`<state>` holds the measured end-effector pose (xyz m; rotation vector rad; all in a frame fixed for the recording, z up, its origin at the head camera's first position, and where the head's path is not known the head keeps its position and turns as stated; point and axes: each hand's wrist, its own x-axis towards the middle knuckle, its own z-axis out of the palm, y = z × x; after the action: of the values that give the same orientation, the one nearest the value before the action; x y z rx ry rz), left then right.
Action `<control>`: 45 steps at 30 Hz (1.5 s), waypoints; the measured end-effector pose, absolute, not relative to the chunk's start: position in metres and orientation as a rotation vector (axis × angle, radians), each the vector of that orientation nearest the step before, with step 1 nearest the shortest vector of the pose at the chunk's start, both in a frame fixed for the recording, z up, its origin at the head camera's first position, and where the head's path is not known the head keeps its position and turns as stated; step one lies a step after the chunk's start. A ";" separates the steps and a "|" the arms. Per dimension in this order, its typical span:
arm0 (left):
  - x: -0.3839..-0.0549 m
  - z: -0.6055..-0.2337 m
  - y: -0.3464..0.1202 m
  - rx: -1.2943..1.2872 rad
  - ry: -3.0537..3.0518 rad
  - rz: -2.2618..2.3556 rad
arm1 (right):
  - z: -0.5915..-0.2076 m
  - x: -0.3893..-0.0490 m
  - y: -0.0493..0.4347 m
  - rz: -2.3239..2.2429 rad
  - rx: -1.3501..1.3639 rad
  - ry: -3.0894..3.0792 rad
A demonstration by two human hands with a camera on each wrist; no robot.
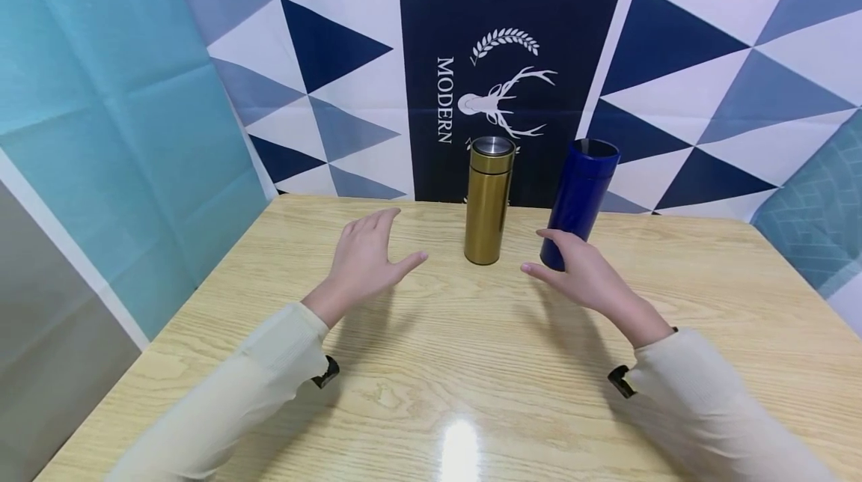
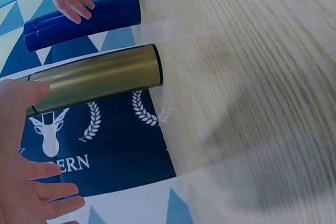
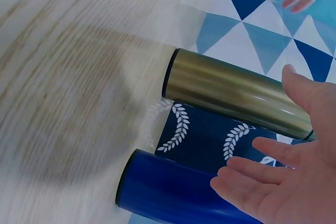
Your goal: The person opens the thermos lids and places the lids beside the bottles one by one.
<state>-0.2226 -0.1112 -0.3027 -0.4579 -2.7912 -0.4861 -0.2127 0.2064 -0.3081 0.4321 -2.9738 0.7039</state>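
A gold thermos flask (image 1: 486, 212) with a silver-topped lid stands upright near the back of the table. To its right is an upright dark blue thermos flask (image 1: 581, 194), whose top looks dark. My left hand (image 1: 367, 254) hovers left of the gold flask, thumb spread from the fingers, holding nothing. In front of the blue flask is my right hand (image 1: 582, 269), its thumb and fingers apart and overlapping the flask's lower part in the head view. The right wrist view shows the right palm (image 3: 299, 187) facing the flasks with nothing in it.
The wood-grain table (image 1: 404, 392) reaches back to a patterned cloth (image 1: 343, 48) with triangles and a deer's head. A light blue curtain (image 1: 114, 93) hangs at the left. Both forearms wear pale sleeves (image 1: 236, 385) with dark bands at the wrists.
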 end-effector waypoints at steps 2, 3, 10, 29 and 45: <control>-0.224 -0.302 -0.109 -0.450 -2.782 -0.508 | -0.309 -0.216 0.205 0.710 0.439 -2.959; -0.225 -0.301 -0.108 -0.449 -2.778 -0.522 | -0.310 -0.217 0.204 0.712 0.439 -2.957; -0.231 -0.298 -0.103 -0.450 -2.763 -0.578 | -0.311 -0.226 0.199 0.725 0.445 -2.941; -0.231 -0.297 -0.089 -0.468 -2.845 -0.842 | -0.322 -0.249 0.182 0.957 0.443 -2.891; -0.231 -0.292 -0.074 -0.496 -2.835 -0.964 | -0.320 -0.276 0.168 1.302 0.248 -2.748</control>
<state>-0.2314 -0.0739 -0.2916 -0.4957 -2.8354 -0.9640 -0.2758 0.1676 -0.3203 0.2478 -2.7479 1.3020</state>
